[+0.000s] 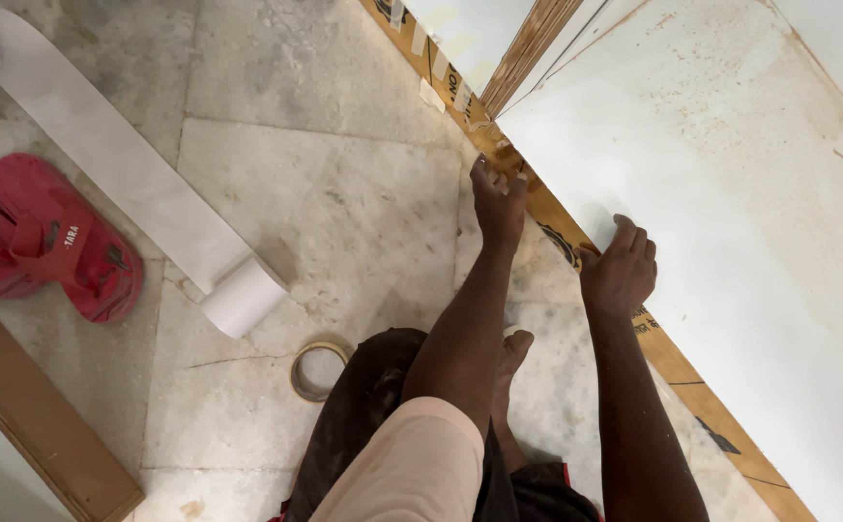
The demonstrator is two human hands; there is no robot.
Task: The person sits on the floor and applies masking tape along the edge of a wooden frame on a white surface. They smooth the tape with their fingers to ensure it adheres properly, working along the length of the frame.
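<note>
**Two hands press on the edge of a white panel on a stone floor**

Seen from above, a person crouches on a pale stone floor [325,193]. A large white panel [712,222] fills the view from twelve to four o'clock, and its brown edge [552,217] runs diagonally from the top centre down to five o'clock.

The left hand [497,201], near the centre, reaches forward with fingers curled over the edge; it seems to pinch or press something there, though whether it grips anything cannot be told. The right hand [620,269], just toward four o'clock from it, lies with fingers bent on the white face beside the same edge, pressing rather than grasping. The hands sit close together along the edge, likely so one steadies the panel while the other works the strip.

A roll of tape [317,370] lies on the floor at seven o'clock, within reach. A partly unrolled white sheet [131,179] stretches toward ten o'clock, beside red sandals [54,242] at nine. A wooden plank [40,416] lies at eight o'clock.
</note>
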